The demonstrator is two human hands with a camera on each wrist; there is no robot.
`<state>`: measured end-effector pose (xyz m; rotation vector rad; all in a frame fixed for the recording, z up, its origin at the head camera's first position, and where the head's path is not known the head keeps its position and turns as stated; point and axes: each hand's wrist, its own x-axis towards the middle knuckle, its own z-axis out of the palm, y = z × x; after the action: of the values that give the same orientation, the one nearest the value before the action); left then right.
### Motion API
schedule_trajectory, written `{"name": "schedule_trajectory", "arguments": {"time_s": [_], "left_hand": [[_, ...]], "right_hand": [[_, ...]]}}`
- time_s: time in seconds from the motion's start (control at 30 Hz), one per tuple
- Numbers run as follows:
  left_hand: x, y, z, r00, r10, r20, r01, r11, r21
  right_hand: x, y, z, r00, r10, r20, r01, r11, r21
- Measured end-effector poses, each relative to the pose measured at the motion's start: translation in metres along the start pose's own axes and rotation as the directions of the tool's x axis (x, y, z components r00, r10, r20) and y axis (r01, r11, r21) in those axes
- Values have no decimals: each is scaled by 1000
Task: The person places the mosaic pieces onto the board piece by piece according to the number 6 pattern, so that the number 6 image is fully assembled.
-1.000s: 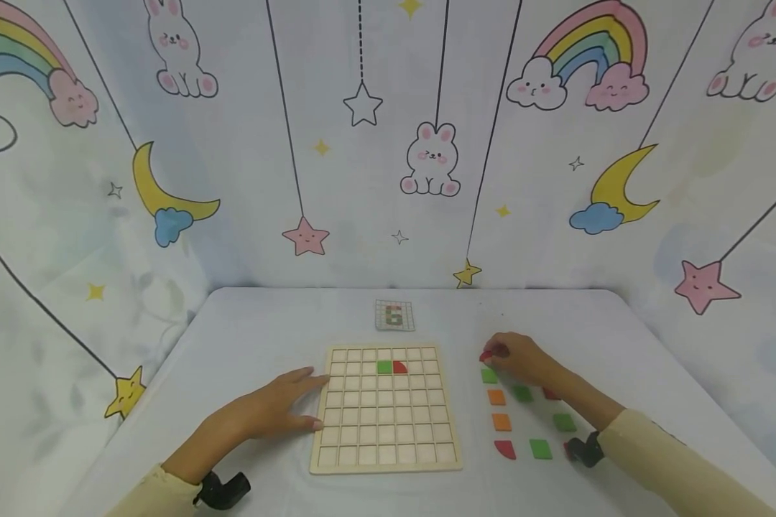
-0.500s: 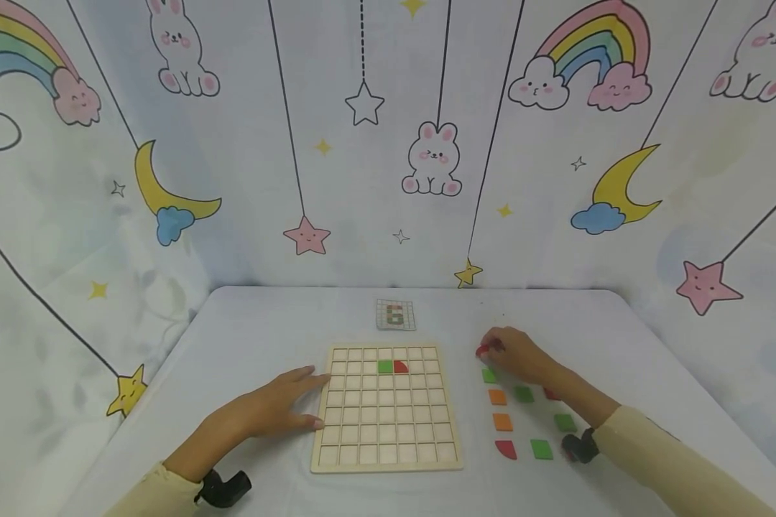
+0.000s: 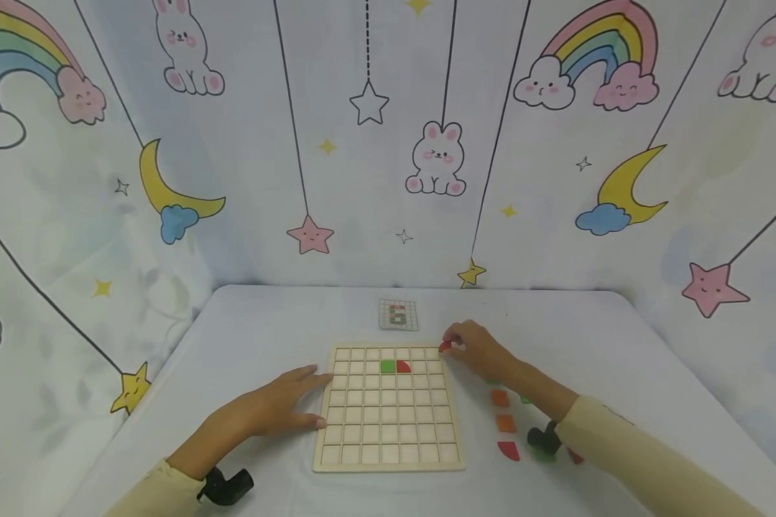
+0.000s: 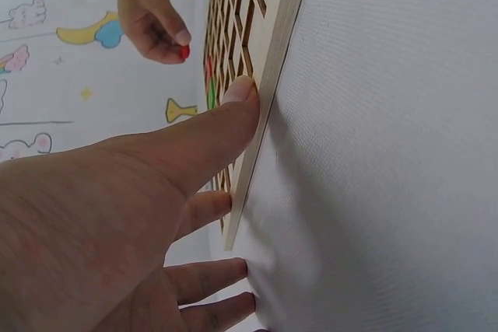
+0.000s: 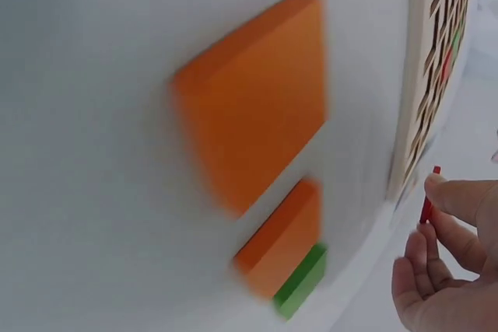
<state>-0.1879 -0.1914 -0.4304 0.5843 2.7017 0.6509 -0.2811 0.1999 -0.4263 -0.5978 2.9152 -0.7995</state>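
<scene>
My right hand pinches a red tile between thumb and fingers, above the far right corner of a wooden grid board. In the right wrist view the red tile is seen edge-on at the fingertips. My left hand lies with fingers spread along the board's left edge. Its thumb rests on the frame in the left wrist view. Inside the grid, a green square tile sits beside a red quarter-round tile in the second row from the far side.
Right of the board lie loose tiles: two orange squares, a red quarter-round and several green and red ones partly hidden under the right forearm. A small pattern card lies behind the board. A patterned cloth hangs behind the table.
My right hand has lifted the red tile from the loose tiles and carried it left to the board's far right corner. The left hand stays at the board's edge.
</scene>
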Motion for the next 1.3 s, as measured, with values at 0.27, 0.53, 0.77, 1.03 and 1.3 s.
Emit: {"name": "schedule_trajectory", "arguments": {"time_s": [0.27,0.53,0.77,1.03,1.3], "left_hand": [[2,-1,2,1000,-27,14,27,1000,-3],[3,-2,3,1000,-28,8,28,1000,12],[4,-2,2,1000,-23,10,23,1000,10],[2,0,1,1000,-27,16,27,1000,1],[-1,2,-1,1000,-21,8,20,1000,6]], "right_hand": [[11,-38,20,997,-55,47,52,997,54],[23,-67,36,982,-168,85,161,984,82],[32,-87,51,954,-291,76,288,956,55],[39,-94,65,956,-267,119,267,964,23],[42,-100,68,954,-275,122,281,959,-42]]}}
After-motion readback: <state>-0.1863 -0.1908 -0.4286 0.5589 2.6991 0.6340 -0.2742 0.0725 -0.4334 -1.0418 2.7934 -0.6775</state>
